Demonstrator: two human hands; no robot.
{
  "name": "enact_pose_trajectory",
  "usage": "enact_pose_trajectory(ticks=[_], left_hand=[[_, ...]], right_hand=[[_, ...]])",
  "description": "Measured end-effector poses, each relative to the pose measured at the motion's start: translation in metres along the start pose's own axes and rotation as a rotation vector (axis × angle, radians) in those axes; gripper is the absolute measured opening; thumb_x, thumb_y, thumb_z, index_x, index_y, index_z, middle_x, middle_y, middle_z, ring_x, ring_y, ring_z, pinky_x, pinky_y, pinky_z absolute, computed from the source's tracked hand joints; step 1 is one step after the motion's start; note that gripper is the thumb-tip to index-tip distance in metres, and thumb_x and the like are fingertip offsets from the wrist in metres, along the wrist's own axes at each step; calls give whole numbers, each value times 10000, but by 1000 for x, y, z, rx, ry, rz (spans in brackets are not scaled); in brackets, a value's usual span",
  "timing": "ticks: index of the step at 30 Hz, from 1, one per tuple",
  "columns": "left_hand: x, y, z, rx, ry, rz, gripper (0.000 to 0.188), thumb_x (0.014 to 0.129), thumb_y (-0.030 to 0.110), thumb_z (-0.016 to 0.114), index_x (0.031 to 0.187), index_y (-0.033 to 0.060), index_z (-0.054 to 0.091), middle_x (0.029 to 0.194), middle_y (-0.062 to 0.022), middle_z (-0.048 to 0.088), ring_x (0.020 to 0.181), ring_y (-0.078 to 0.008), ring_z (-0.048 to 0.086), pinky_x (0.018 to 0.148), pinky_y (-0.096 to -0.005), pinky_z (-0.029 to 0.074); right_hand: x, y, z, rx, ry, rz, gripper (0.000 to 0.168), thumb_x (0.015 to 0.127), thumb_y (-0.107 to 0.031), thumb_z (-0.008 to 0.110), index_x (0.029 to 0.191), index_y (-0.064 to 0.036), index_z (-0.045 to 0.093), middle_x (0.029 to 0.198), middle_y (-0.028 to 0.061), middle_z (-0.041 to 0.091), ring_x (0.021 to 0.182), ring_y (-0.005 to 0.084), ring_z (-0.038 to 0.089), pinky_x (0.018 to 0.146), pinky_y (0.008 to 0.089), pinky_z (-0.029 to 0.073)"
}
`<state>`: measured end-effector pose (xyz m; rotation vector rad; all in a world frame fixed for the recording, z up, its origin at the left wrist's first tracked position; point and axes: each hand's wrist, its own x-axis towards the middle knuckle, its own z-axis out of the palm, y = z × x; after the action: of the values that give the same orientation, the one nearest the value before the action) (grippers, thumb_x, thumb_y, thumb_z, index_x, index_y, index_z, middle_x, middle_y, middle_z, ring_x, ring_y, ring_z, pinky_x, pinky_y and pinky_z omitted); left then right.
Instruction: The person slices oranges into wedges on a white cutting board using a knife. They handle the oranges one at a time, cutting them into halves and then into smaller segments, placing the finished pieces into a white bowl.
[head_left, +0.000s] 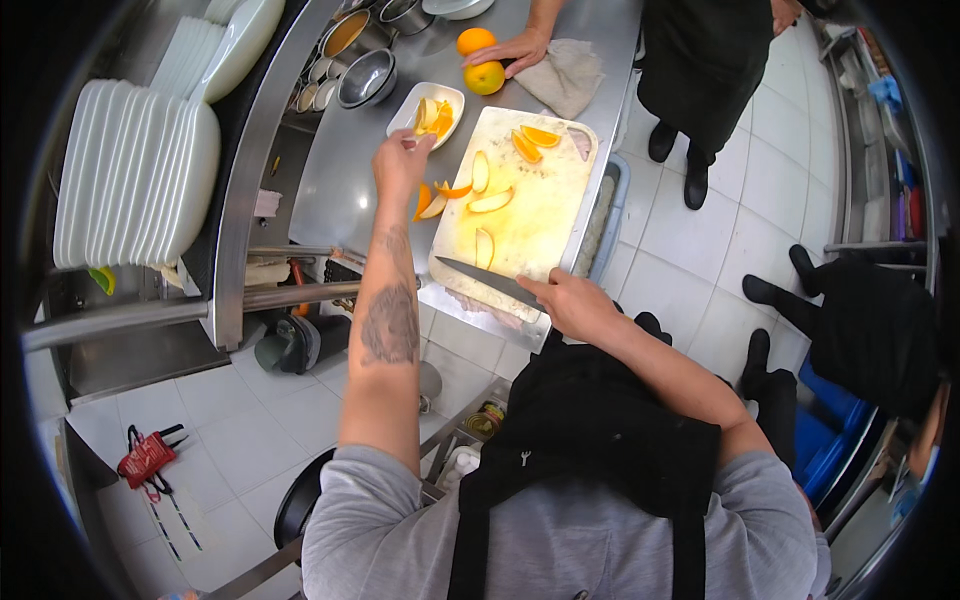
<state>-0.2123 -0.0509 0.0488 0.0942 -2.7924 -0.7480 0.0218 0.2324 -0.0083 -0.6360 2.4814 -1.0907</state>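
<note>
My right hand (574, 304) grips a kitchen knife (484, 278), its dark blade lying over the near end of a pale cutting board (517, 217). Beyond the blade tip are a strip of orange peel (484, 248) and another peel strip (490, 200). Two orange wedges (540, 136) rest at the board's far end. My left hand (403, 161) reaches to the near rim of a white dish (403, 111) that contains orange pieces (439, 116). Its fingers are drawn together; whether they hold a piece is hidden. Curved peels (429, 202) lie beside the board's left edge.
Another person's hand (525, 51) rests by two whole oranges (484, 77), near a folded cloth (562, 75). Metal bowls (367, 79) stand at the steel table's left. White plates (135, 172) fill the left shelf. Co-workers in dark aprons (701, 67) stand to the right.
</note>
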Motion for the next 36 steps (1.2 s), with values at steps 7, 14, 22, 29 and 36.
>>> enact_pose_trajectory(ticks=[7, 14, 22, 29, 36], left_hand=[[-117, 8, 1, 74, -507, -92, 323, 867, 271, 868, 975, 3, 723, 872, -144, 740, 772, -246, 709, 714, -370, 555], [-133, 31, 22, -157, -533, -32, 244, 843, 137, 863, 982, 12, 707, 793, -92, 678, 703, -182, 600, 676, -350, 502], [-84, 50, 52, 42, -470, 340, 266, 910, 155, 794, 1149, 56, 734, 1134, -168, 684, 1037, -379, 697, 915, -465, 562], [-62, -8, 20, 176, -312, 108, 256, 919, 147, 755, 1167, 89, 734, 1175, -140, 677, 1077, -381, 683, 914, -480, 561], [-51, 18, 38, 144, -60, 305, 365, 888, 75, 751, 1251, 58, 711, 1251, -167, 673, 1223, -405, 606, 1031, -465, 523]], right_hand=[[-39, 15, -27, -50, 84, -6, 548, 966, -89, 597, 1490, -244, 621, 1012, 150, 642, 817, 394, 708, 727, 511, 589], [-66, 28, -45, -103, 57, -15, 527, 960, -100, 658, 1463, -260, 647, 974, 127, 630, 747, 380, 691, 695, 501, 586], [-75, 38, -67, -58, 173, 88, 469, 983, -107, 688, 1427, -259, 690, 940, 137, 633, 725, 384, 679, 689, 486, 573], [-76, 43, -63, -19, 220, 105, 455, 981, -97, 690, 1418, -223, 695, 923, 150, 626, 741, 393, 676, 701, 492, 561], [-76, 37, -59, -8, 205, 123, 466, 984, -96, 683, 1431, -226, 680, 926, 152, 623, 749, 399, 676, 701, 495, 565]])
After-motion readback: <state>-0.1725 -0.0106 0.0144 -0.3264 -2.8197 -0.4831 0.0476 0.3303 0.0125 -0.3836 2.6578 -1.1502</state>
